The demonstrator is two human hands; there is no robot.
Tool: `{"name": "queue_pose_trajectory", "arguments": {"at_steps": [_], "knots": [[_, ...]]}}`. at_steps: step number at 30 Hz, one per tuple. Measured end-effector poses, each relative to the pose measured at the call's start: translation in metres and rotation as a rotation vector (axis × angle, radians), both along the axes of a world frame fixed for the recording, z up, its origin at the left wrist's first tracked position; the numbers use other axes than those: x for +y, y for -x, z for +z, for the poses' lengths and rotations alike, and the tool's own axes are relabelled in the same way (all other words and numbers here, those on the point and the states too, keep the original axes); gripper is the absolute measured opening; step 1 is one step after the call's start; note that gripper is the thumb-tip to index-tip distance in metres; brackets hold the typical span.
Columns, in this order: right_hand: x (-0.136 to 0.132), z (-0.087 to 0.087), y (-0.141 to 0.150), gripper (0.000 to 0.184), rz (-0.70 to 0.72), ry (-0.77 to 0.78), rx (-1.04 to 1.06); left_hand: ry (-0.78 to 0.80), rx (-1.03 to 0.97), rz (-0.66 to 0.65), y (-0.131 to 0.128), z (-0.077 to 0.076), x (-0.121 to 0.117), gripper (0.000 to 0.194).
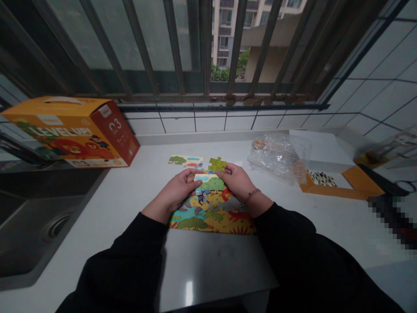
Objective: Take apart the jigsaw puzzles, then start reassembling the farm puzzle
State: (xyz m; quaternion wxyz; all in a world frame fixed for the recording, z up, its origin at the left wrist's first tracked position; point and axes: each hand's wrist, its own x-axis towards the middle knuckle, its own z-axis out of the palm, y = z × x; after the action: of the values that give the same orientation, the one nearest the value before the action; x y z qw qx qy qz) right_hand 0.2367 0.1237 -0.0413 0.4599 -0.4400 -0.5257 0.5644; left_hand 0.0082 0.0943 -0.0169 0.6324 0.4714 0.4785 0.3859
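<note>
Between my two hands is a small joined puzzle section (210, 183) with green bushes and a blue pond. My left hand (178, 191) pinches its left side with thumb and fingers. My right hand (239, 182) grips its upper right corner, thumb on top. A plain green puzzle piece (216, 164) shows just beyond my right fingertips; whether they touch it I cannot tell. Under and in front of my hands lies a larger joined puzzle (211, 217) with animals, partly covered. Another puzzle strip (185, 161) with a green bush lies behind my left hand.
An orange cardboard box (65, 134) stands at the back left beside the sink (32, 226). To the right lie a crumpled clear plastic bag (276, 154) and an open orange box tray (342, 191) with patterned pieces inside. A barred window rises behind the counter.
</note>
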Motion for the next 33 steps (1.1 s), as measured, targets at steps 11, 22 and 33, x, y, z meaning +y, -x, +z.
{"name": "queue_pose_trajectory", "arguments": {"at_steps": [11,22,33], "knots": [[0.005,0.004,-0.01,0.01,-0.117,-0.081,-0.393,0.009,0.001,-0.005,0.002,0.0,0.001,0.05],[0.0,0.009,-0.002,0.026,-0.17,-0.192,-0.175,0.017,-0.066,0.09,0.001,-0.001,0.003,0.039],[-0.008,0.012,0.007,0.011,-0.234,-0.413,-0.532,0.049,-0.103,0.01,-0.014,-0.006,-0.002,0.035]]}}
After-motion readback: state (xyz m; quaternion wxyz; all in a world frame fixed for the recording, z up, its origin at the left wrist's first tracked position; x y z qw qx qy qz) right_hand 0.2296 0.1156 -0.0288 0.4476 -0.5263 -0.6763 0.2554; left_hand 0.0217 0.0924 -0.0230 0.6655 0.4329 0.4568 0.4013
